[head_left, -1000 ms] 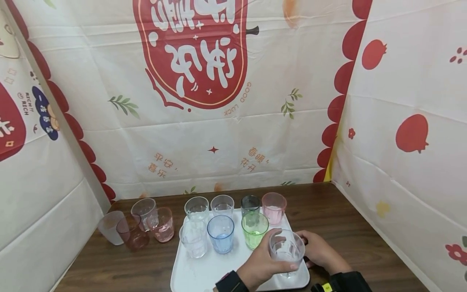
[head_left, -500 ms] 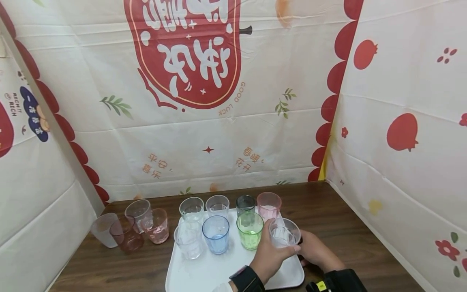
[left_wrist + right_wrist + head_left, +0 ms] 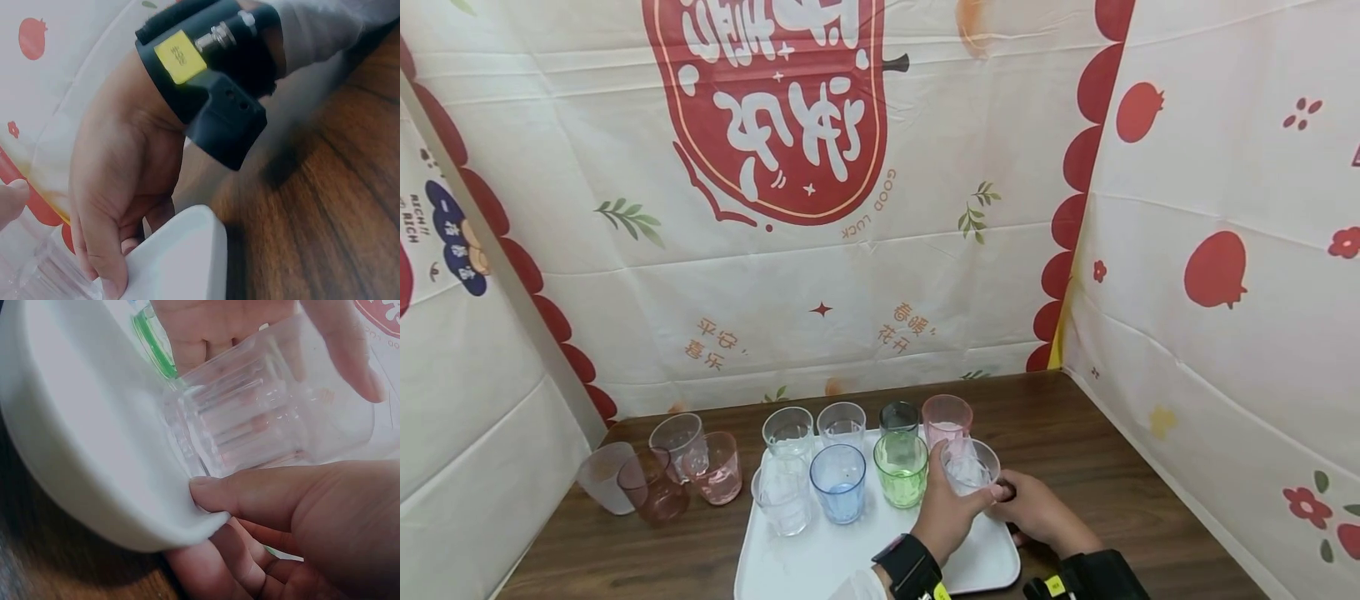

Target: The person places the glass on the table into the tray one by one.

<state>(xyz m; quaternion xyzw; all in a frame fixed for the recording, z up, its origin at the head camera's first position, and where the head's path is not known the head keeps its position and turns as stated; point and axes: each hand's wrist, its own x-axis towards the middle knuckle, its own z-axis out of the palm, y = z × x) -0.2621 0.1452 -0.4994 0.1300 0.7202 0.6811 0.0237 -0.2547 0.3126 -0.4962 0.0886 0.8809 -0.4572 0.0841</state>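
My left hand (image 3: 942,518) holds a clear ribbed glass (image 3: 972,463) over the right side of a white tray (image 3: 842,560). Thumb and fingers lie around its sides. The right wrist view has the glass's base close to the tray surface; whether it touches cannot be told. My right hand (image 3: 1047,515) pinches the tray's rim, thumb on top and fingers beneath, as the right wrist view shows. Beside the held glass are a green glass (image 3: 901,477) and, behind, a pink glass (image 3: 947,414). A blue glass (image 3: 838,487) stands further left on the tray.
More clear glasses (image 3: 787,431) and a dark grey glass (image 3: 898,415) stand on the tray. Several tumblers, including a brownish-red glass (image 3: 652,492), cluster at left on the wooden table (image 3: 587,562). Printed cloth walls (image 3: 1150,350) enclose the back and sides.
My left hand has moved the clear glass further back, nearer the pink glass. My right hand stays at the tray's right edge. The head view has shifted slightly to the right.
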